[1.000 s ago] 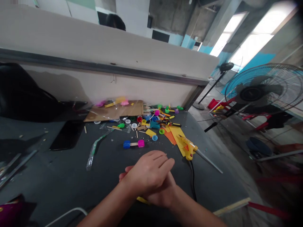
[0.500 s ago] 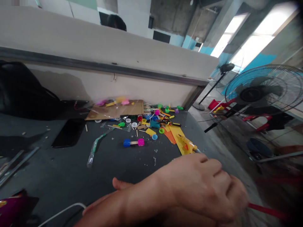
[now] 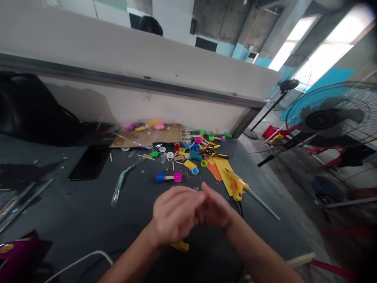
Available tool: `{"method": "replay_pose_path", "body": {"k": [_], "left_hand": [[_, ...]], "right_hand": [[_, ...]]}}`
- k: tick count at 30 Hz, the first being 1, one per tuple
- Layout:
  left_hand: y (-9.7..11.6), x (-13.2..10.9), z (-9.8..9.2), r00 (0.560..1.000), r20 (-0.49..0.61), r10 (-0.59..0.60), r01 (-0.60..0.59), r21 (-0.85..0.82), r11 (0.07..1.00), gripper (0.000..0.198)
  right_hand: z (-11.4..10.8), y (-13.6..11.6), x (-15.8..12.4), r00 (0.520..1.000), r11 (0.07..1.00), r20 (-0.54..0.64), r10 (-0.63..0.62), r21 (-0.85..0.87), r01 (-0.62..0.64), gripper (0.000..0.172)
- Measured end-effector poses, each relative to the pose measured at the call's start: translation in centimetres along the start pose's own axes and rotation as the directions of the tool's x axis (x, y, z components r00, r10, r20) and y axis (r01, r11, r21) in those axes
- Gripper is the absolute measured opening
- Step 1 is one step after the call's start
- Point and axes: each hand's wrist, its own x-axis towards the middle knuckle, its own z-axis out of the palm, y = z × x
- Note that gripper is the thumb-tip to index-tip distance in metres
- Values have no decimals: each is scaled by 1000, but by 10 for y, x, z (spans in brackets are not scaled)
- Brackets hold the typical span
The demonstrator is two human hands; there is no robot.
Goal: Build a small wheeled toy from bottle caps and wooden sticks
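In the middle foreground, my left hand (image 3: 176,212) is closed, its bent fingers reaching over to meet the other hand. My right hand (image 3: 216,208) touches it from the right with the thumb raised; most of its fingers are hidden. Whatever may be between the hands cannot be seen. Just beyond them lies a wooden stick with a blue cap (image 3: 160,177) at one end and a pink cap (image 3: 178,177) at the other. To the right, a yellow glue gun (image 3: 237,185) rests partly on yellow sheets (image 3: 222,173). A small yellow piece (image 3: 181,246) shows below my left wrist.
Coloured caps, sticks and pliers (image 3: 220,155) are scattered near a cardboard piece (image 3: 147,137) at the back. A phone (image 3: 90,163), a clear plastic strip (image 3: 119,184) and a black bag (image 3: 32,110) are left. A metal rod (image 3: 263,203) lies right; a fan (image 3: 322,118) stands beyond.
My left hand has drawn back from the far right to the middle. My right hand has come out from behind the left forearm to meet it. The glue gun is now uncovered.
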Motion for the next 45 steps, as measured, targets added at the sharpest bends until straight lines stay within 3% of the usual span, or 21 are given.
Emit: {"method": "replay_pose_path", "body": {"k": [1,2,3,5,6,7,8,11,14,17,18,20,23,24,27,30,32,33,36,38,45], "left_hand": [[-8,-14,0,980,-83,-179,181,12,983,28],[-14,-27,2,920,-140,-367,370,-3,929,27],[-20,-40,6,818,-180,-546,546,-53,836,26],[-28,-61,12,579,-176,-796,771,-198,605,28],[-31,-69,13,487,-143,-862,826,-247,507,30],[-34,-76,12,423,-121,-898,858,-266,440,31],[-36,-81,9,394,-100,-914,878,-253,406,33],[-42,-92,-12,376,-54,-925,913,-148,380,33],[-53,-101,-38,364,-45,-931,931,-6,364,34],[-67,-104,-56,363,-39,-931,917,190,350,34],[-72,-101,-61,381,-26,-924,891,276,360,32],[-78,-89,-66,468,10,-884,785,454,421,29],[-74,-51,-68,685,125,-717,551,555,623,28],[-69,-35,-65,728,136,-672,502,561,658,27],[-47,4,-46,793,111,-599,496,453,741,26],[-29,12,-17,823,135,-552,527,181,830,23],[-27,0,-1,812,117,-572,568,70,820,22],[-29,-9,3,780,97,-619,617,49,785,22],[-42,-38,3,562,-30,-827,827,39,561,22],[-52,-54,-4,479,-49,-877,878,48,477,23],[-85,-87,-15,406,97,-909,882,217,418,26]], "right_hand": [[-11,-6,6,989,996,129,68,53,-75,48],[-20,-10,14,974,988,209,91,102,-114,49],[-28,-13,24,976,986,208,65,136,-95,45],[-39,-17,49,997,997,70,-28,67,23,35],[-45,-17,62,996,996,-21,-87,-28,86,31],[-50,-18,75,984,979,-92,-151,-148,137,29],[-56,-19,88,966,948,-141,-216,-268,172,27],[-77,-26,119,895,776,-195,-401,-591,220,22],[-96,-36,142,835,540,-195,-514,-831,138,25],[-106,-47,162,838,317,-153,-525,-948,26,29],[-107,-50,169,846,271,-139,-515,-962,7,30],[-109,-59,184,859,219,-113,-499,-976,-2,29],[-115,-75,207,872,155,-82,-482,-988,-8,29],[-118,-80,213,875,133,-83,-477,-991,-22,31],[-130,-90,227,884,72,-116,-453,-993,-93,33],[-136,-90,234,903,8,-143,-405,-988,-153,29],[-136,-86,236,913,-34,-148,-381,-984,-174,27],[-135,-85,238,916,-53,-147,-373,-982,-179,26],[-130,-82,243,921,-97,-144,-362,-977,-190,28],[-128,-82,246,921,-124,-146,-360,-971,-203,28],[-126,-79,246,923,-218,-156,-353,-945,-243,22]]}}
